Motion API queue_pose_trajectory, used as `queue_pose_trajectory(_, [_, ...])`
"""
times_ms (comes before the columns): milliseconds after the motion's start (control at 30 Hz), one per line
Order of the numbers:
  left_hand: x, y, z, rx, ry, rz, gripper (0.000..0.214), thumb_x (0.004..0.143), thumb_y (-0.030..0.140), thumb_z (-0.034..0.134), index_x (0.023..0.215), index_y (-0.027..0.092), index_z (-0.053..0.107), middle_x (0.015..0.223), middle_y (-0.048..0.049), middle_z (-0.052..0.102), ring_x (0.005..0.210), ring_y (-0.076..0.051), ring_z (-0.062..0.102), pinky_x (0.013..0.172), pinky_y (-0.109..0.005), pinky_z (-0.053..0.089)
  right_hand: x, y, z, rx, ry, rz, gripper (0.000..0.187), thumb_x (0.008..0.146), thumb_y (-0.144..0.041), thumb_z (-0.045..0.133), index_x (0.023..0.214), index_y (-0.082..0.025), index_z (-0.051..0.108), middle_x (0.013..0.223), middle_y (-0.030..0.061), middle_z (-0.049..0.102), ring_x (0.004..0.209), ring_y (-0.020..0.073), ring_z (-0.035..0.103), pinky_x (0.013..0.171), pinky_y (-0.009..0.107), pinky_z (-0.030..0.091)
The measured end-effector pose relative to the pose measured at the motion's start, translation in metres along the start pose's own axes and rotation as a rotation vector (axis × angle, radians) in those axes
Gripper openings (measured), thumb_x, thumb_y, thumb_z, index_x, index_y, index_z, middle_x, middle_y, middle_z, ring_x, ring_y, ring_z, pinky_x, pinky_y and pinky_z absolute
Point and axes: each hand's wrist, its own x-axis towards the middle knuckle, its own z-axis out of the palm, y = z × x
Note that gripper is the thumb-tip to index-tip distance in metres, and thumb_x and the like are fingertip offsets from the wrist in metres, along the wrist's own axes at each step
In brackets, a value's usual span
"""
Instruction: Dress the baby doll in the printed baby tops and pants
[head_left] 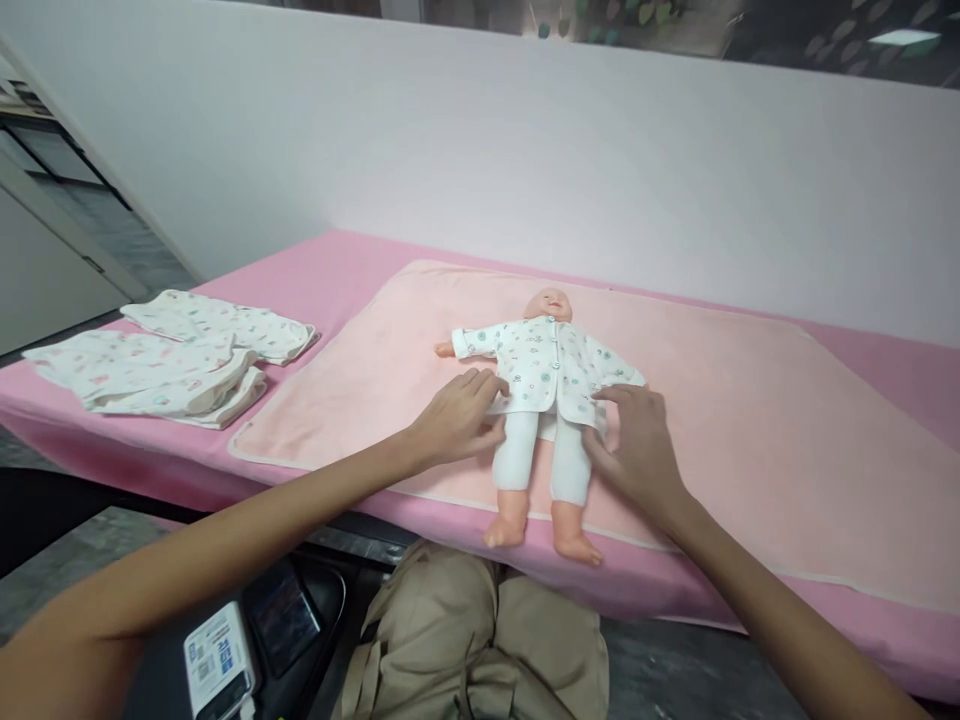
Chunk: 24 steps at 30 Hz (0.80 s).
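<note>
A baby doll (546, 400) lies on its back on a pale pink towel (712, 420), head toward the wall, bare feet at the bed's near edge. It wears a white printed jacket (551, 365) and white trousers (514, 450). My left hand (457, 418) pinches the jacket's lower hem at the doll's left side in the view. My right hand (637, 445) has its fingers closed on the hem at the other side, by the doll's hip.
The towel lies on a pink bed (315, 265) against a white wall. A pile of folded white printed baby clothes (169, 355) sits at the bed's left end. Below the edge are my khaki-clad knees (480, 640) and a dark device with a label (221, 660).
</note>
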Motion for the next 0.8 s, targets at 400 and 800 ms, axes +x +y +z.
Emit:
queue_pose_trajectory(400, [0.076, 0.058, 0.020, 0.315, -0.200, -0.073, 0.022, 0.103, 0.019, 0.051, 0.115, 0.009, 0.066, 0.114, -0.0218, 0.072, 0.112, -0.038, 0.067, 0.089, -0.049, 0.052, 0.044, -0.030, 0.024, 0.247, 0.057, 0.091, 0.010, 0.108, -0.032, 0.059, 0.111, -0.025, 0.067, 0.094, 0.0064, 0.068, 0.088, 0.0275, 0.062, 0.086, 0.046, 0.053])
queue_pose_trajectory(800, [0.070, -0.106, 0.005, 0.106, -0.089, -0.132, 0.071, 0.093, 0.062, 0.066, 0.143, 0.014, 0.057, 0.153, -0.0240, 0.061, 0.136, -0.043, 0.055, 0.112, -0.055, 0.045, 0.029, 0.110, 0.010, -0.034, -0.145, 0.146, 0.075, 0.098, -0.056, 0.061, 0.160, -0.015, 0.051, 0.152, 0.0251, 0.062, 0.141, 0.0459, 0.055, 0.119, 0.064, 0.044])
